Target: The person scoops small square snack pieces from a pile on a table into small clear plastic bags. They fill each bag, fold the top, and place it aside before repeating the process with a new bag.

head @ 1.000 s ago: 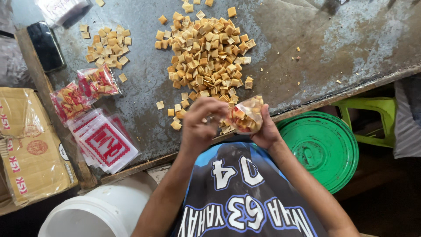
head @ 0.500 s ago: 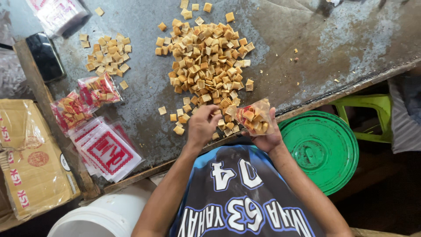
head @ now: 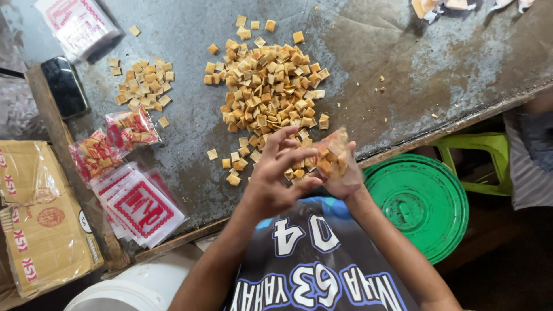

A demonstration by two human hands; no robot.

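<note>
- Left hand [head: 276,178] fingers [head: 288,151] are spread and curled, tips at the mouth of a small clear bag [head: 329,158]; whether they pinch a cracker I cannot tell, the frame is blurred there.
- Right hand [head: 345,181] fingers are clamped round the bag from below, mouth tilted toward the left fingers.
- Bag sits between the two hands, just over the near edge of the worktop [head: 403,75], partly filled with square orange crackers.
- Handling, my read: thin film, limp and slick, light even when filled. Best held by cupping the body under the fill, or pinched at the neck; a hold by one wall alone would fold.
- Crackers look dry, stiff and brittle, so squeezing hard likely crushes them.
- Big loose cracker pile [head: 268,86] lies just beyond the fingertips; a smaller pile [head: 144,86] is well off to the left of the left fingers.
- Two filled packets [head: 112,143], red print, lie left of the left hand; a stack of empty printed bags [head: 141,204] sits nearer the person.
- Cardboard box [head: 40,219] at far left, closed, contents hidden.
- Green lid [head: 423,201] lies below the right hand, off the worktop; a white bucket [head: 124,288] shows at the bottom edge, inside unseen.
</note>
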